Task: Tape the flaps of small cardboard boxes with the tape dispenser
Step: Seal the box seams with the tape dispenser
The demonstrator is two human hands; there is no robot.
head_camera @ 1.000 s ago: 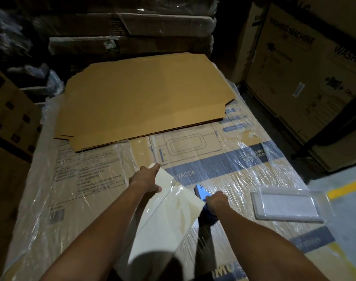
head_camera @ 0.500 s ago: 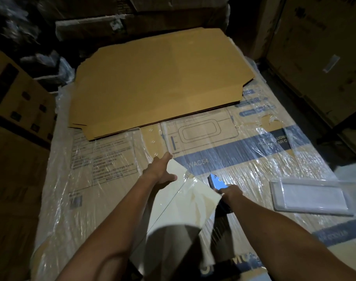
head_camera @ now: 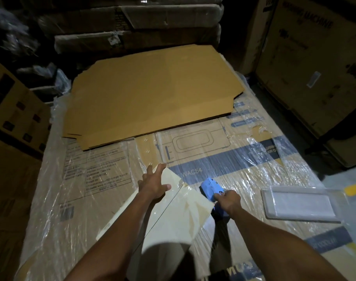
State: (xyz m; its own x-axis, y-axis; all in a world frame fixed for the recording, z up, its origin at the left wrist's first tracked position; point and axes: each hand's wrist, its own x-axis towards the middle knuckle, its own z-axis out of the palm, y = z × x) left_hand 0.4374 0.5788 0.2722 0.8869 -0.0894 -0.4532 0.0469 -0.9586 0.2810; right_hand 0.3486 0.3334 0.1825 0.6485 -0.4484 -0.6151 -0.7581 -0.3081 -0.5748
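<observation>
Over the last second the left hand (head_camera: pixel 153 184) has gone from gripping the far corner of the small white cardboard box (head_camera: pixel 173 216) to lying flatter on it, fingers spread and straight, thumb out to the side, pressing the flaps down. The right hand (head_camera: pixel 229 199) has carried the blue tape dispenser (head_camera: pixel 211 188) to the box's far right edge, just beyond where the seam between the flaps ends; a glossy strip of tape seems already to lie along that seam, so this pass looks finished or close to its cut. The right hand's fingers are curled round the dispenser's handle, the arm reaching forward with the wrist low. The box lies under the left palm, on a large shrink-wrapped carton (head_camera: pixel 193 159) serving as the tabletop. Beyond both hands lies a stack of flat brown cardboard sheets (head_camera: pixel 152 94); right of the right hand sits a clear plastic tray (head_camera: pixel 301 205).
</observation>
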